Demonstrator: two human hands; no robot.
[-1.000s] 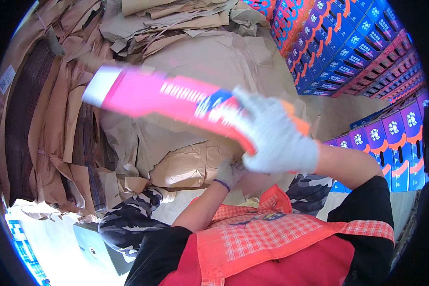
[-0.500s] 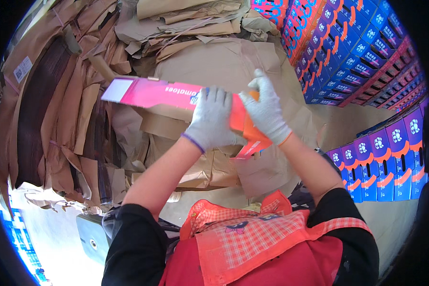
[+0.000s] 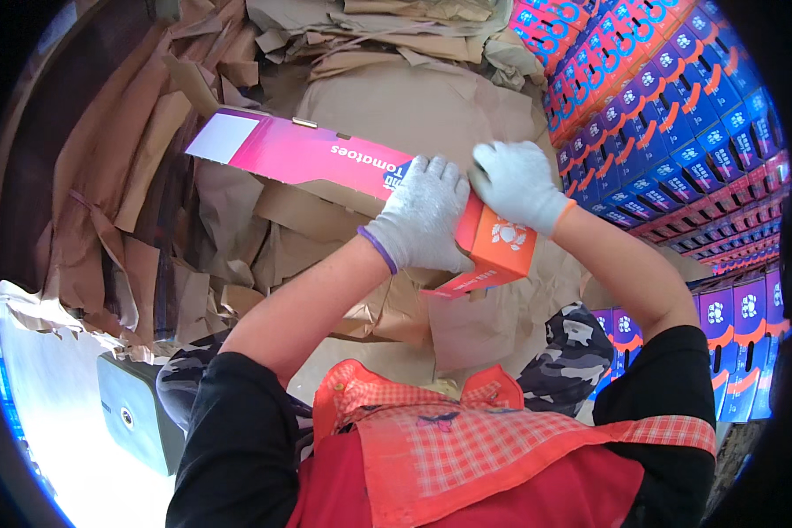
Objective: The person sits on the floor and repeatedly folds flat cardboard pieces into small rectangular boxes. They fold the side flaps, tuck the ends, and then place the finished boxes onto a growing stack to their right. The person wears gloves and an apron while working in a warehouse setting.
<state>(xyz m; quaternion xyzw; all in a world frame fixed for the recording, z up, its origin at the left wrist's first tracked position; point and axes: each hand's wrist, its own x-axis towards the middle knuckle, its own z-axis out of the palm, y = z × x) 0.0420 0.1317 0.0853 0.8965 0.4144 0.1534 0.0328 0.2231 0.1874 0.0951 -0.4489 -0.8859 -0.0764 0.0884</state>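
A partly folded cardboard box (image 3: pixel 312 157) with a pink printed long side is held up in front of me, tilted down to the right. My left hand (image 3: pixel 427 216), in a pale knitted glove with a purple cuff, is closed over the pink side near its right end, the thumb below. My right hand (image 3: pixel 521 183), in a similar glove with an orange cuff, curls over the top corner by the orange end panel (image 3: pixel 506 239). Its fingertips are partly hidden behind the corner. At the far left end, a white panel and a brown flap (image 3: pixel 192 84) stand out.
Brown paper and flattened cardboard (image 3: pixel 405 101) are heaped beneath and beyond the box, with tall bundled stacks (image 3: pixel 97 167) at the left. Blue and red printed cartons (image 3: pixel 678 106) are piled high at the right. A dark grey case-like object (image 3: pixel 136 414) sits low at the left.
The orange end panel has swung into fuller view. My right hand has gone from raised, spread fingers to a curled grip at the corner. My left hand keeps its hold, shifted slightly right.
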